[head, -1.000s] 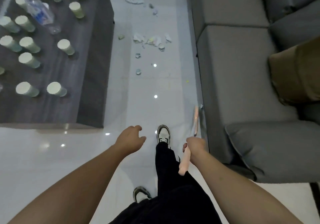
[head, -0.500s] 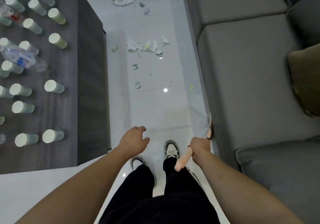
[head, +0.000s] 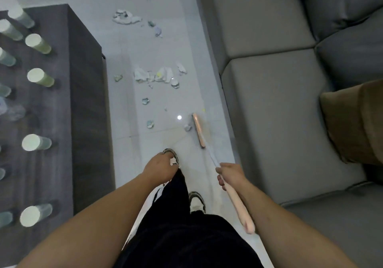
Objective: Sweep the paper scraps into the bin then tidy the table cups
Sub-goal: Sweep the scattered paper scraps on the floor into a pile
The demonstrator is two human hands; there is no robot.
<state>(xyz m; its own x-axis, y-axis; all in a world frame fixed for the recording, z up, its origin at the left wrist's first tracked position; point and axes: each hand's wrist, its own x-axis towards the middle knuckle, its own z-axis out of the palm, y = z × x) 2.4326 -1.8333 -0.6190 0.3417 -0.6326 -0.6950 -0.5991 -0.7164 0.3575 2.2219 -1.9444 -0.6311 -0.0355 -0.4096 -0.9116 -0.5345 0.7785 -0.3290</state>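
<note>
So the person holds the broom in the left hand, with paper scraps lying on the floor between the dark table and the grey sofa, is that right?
Not quite: the head view shows the broom gripped by the right hand. The left hand holds nothing. The rest stands: paper scraps lie on the floor between the dark table and the grey sofa.

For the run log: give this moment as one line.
right hand: grips broom | left hand: empty | paper scraps: unswept | cups: on table
</note>
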